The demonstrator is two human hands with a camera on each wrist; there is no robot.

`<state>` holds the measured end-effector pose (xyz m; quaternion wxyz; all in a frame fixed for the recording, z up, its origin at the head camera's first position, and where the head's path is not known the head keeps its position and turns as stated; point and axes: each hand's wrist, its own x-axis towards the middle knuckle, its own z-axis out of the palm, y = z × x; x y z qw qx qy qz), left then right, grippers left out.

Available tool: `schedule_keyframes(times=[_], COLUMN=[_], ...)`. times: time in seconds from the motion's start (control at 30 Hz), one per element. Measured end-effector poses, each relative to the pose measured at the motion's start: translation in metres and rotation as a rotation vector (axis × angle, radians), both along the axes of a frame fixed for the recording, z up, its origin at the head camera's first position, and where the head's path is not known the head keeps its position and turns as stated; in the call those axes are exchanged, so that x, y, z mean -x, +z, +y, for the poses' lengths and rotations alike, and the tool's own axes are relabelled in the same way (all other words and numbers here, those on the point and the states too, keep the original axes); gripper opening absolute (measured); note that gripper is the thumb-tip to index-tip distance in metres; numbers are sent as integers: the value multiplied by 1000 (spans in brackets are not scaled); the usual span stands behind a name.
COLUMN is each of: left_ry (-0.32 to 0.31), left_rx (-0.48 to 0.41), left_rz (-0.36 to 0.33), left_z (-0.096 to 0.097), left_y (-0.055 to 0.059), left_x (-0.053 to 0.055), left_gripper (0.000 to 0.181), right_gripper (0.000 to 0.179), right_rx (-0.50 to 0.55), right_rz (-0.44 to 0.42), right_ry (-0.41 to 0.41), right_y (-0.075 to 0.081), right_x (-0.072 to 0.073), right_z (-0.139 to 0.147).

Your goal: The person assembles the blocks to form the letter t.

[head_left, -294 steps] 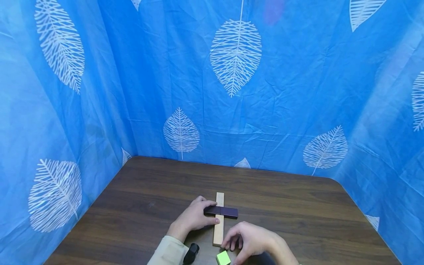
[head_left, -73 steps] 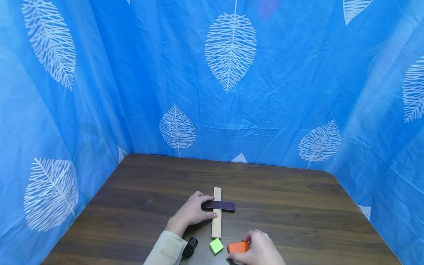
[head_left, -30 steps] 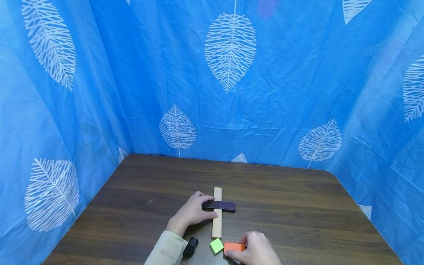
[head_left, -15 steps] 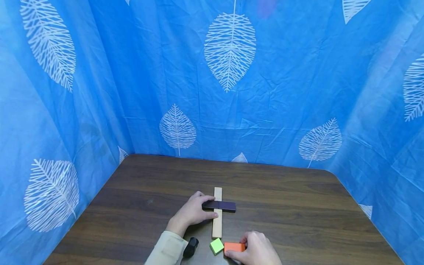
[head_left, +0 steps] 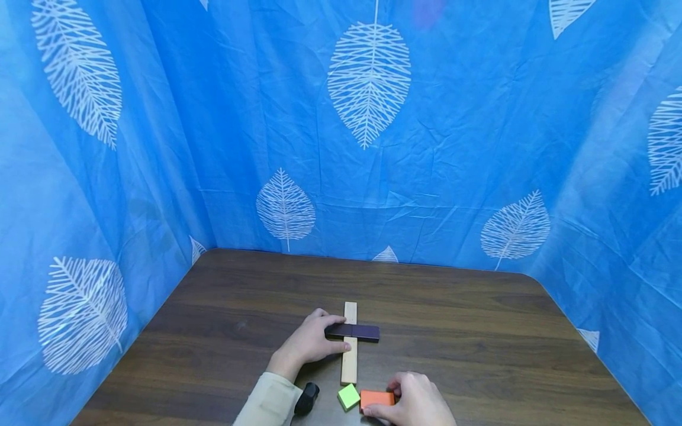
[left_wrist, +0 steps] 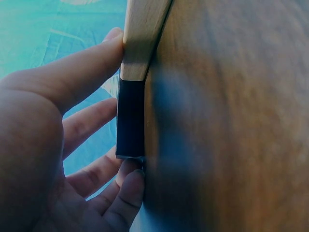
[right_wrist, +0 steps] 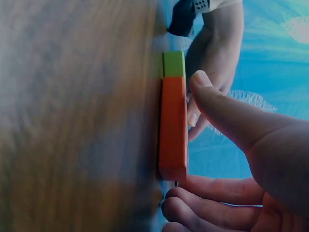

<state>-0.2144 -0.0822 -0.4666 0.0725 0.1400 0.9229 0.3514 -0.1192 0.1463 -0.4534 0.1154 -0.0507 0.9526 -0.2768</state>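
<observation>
In the head view, pale wooden strips and dark purple blocks form a cross on the table. My left hand (head_left: 308,342) rests at its left arm, index fingertip by the far pale strip (head_left: 350,309), thumb on the near pale strip (head_left: 348,368). The left wrist view shows its lower fingers at the end of the dark block (left_wrist: 130,118). A light green block (head_left: 348,397) sits turned at the near strip's end. Beside it lies an orange block (head_left: 376,399), held by my right hand (head_left: 421,402), thumb along the near side and fingers at the right end.
The dark wood-grain table (head_left: 479,331) has blue leaf-printed curtains (head_left: 453,148) along its back and sides. A black wrist camera (head_left: 306,398) hangs under the left cuff, close to the green block.
Over the last seconds the green block came nearer the pale strip's end. My right hand brought in the orange block and slid it left against the green block. The left hand stayed on the cross.
</observation>
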Motion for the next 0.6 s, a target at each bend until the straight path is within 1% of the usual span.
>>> schedule_keyframes(times=[0.17, 0.33, 0.43, 0.5, 0.6], left_ry=[4, -2, -6, -8, -11], left_rx=[1, 5, 9, 12, 15], left_rz=[-13, -14, -3, 6, 15], left_z=[0, 0, -1, -1, -2], left_y=[1, 1, 0, 0, 0], left_x=[-1, -1, -2, -2, -2], left_gripper=[60, 60, 60, 60, 61], right_gripper=[60, 69, 82, 91, 102], right_rx=[6, 34, 41, 32, 18], right_rz=[12, 106, 157, 168, 181], right_ry=[-41, -85, -126, -153, -165], right_y=[3, 8, 10, 10, 9], right_x=[2, 1, 1, 2, 3], right_z=[4, 10, 11, 11, 11])
